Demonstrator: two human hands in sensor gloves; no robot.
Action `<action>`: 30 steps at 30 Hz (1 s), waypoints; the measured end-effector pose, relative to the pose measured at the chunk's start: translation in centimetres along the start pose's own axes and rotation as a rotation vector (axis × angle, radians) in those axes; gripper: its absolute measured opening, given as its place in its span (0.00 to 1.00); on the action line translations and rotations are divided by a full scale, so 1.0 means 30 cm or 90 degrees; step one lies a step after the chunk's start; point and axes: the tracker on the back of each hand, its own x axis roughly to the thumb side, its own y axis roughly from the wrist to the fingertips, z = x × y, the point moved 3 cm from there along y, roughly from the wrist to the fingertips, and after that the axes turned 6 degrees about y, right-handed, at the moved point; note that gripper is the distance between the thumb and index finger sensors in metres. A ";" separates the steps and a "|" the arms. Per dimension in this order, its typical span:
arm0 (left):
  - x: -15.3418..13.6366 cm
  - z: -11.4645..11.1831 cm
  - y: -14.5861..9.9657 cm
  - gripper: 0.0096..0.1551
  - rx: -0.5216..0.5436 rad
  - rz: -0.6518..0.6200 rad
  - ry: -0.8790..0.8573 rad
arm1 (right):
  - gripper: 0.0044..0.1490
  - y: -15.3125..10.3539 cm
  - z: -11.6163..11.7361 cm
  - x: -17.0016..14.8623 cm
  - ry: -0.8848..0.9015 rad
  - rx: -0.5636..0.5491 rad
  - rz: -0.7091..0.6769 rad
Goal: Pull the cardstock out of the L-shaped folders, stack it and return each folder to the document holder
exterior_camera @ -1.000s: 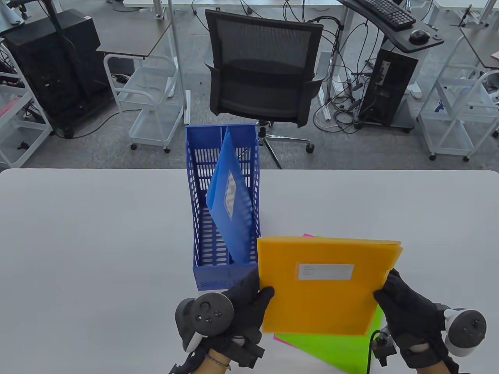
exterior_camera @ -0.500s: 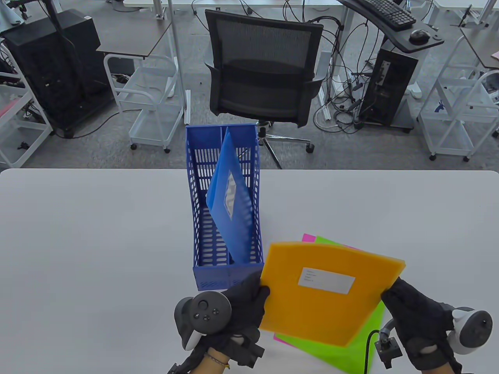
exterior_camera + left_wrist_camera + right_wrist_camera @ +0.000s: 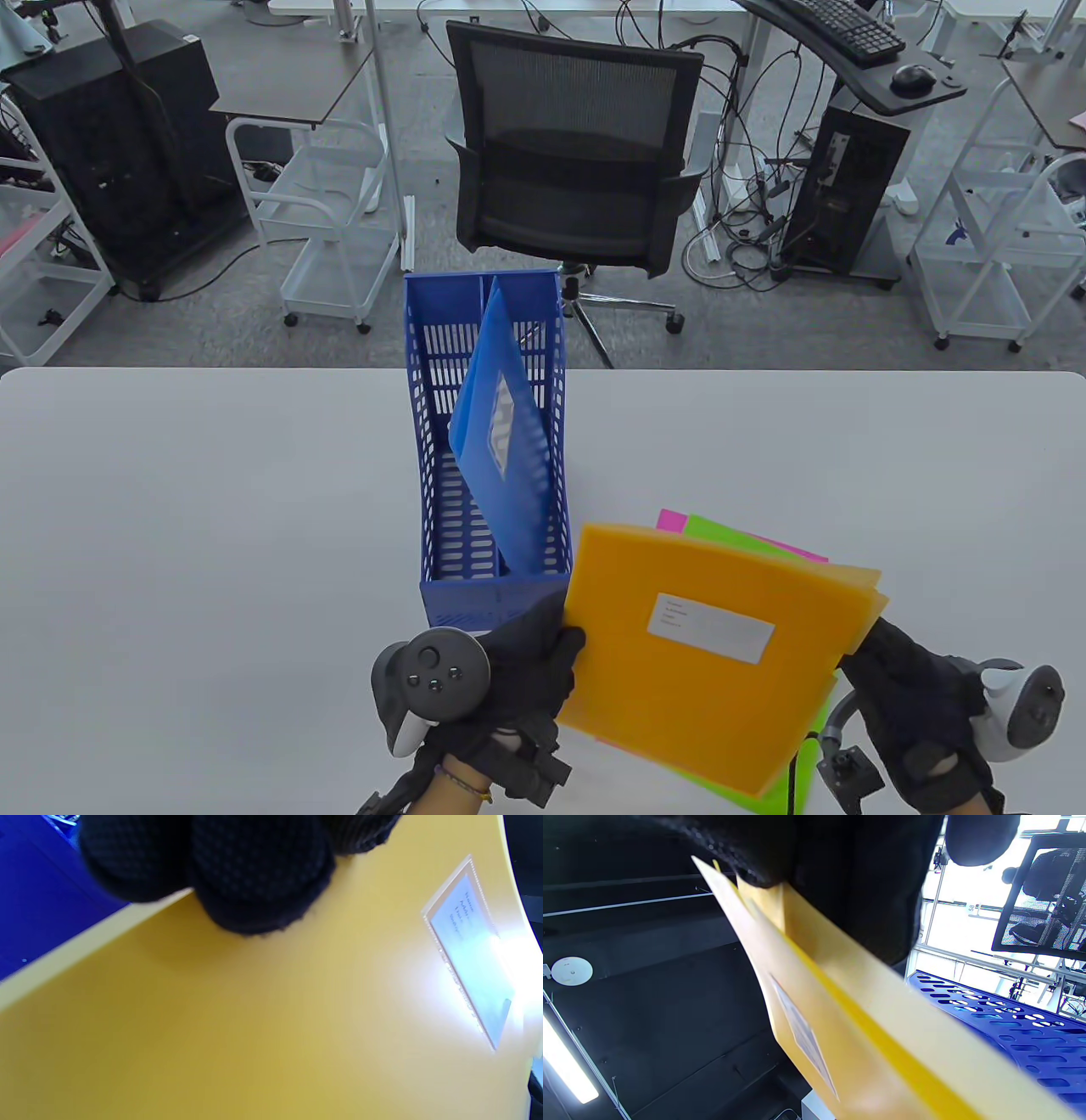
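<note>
Table view, left hand (image 3: 530, 671): it pinches the near-left edge of the orange folder (image 3: 713, 645), thumb on the top face, other fingers hidden below.
Table view, right hand (image 3: 912, 705): it grips the folder at its right edge; the fingers go under or into the open side, I cannot tell which.
Table view, folder: it is held in the air between both hands, tilted, the right side lower. At the right corner two layers are a little apart.
Table view, stack: green cardstock (image 3: 730, 535) and pink cardstock (image 3: 674, 518) lie on the table (image 3: 212, 526) under the folder, beyond both grips.
Table view, document holder (image 3: 437, 518): it stands just beyond the left hand, with a blue folder (image 3: 501, 458) leaning inside.
Left wrist view, grip: gloved fingers (image 3: 254, 874) are pressed on the orange face near its edge, the white label (image 3: 471, 946) away from them to the right.
Right wrist view, grip: the glove is clamped on the folder's edge; a yellow sheet (image 3: 882, 1052) seems to sit between the covers, the holder beyond.
Risk, sheet: if the right hand pinches both covers together, the sheet will probably not slide out, or the folder bends.
Risk, stack: the low corner could sweep the sheets below and spoil the pile.
Risk, holder: a pull toward the left could knock the holder.
</note>
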 end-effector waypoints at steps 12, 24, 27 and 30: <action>0.007 -0.005 -0.001 0.28 -0.005 -0.021 -0.017 | 0.41 -0.001 -0.005 0.008 -0.015 -0.031 0.006; 0.007 -0.005 -0.003 0.28 -0.003 -0.020 -0.035 | 0.39 0.008 0.003 0.006 0.034 -0.006 0.015; 0.007 -0.005 -0.004 0.28 -0.004 -0.019 -0.042 | 0.38 0.007 0.003 0.009 0.029 -0.006 0.014; 0.007 -0.001 -0.005 0.28 -0.001 -0.018 -0.039 | 0.31 0.005 0.001 0.003 0.027 0.000 0.017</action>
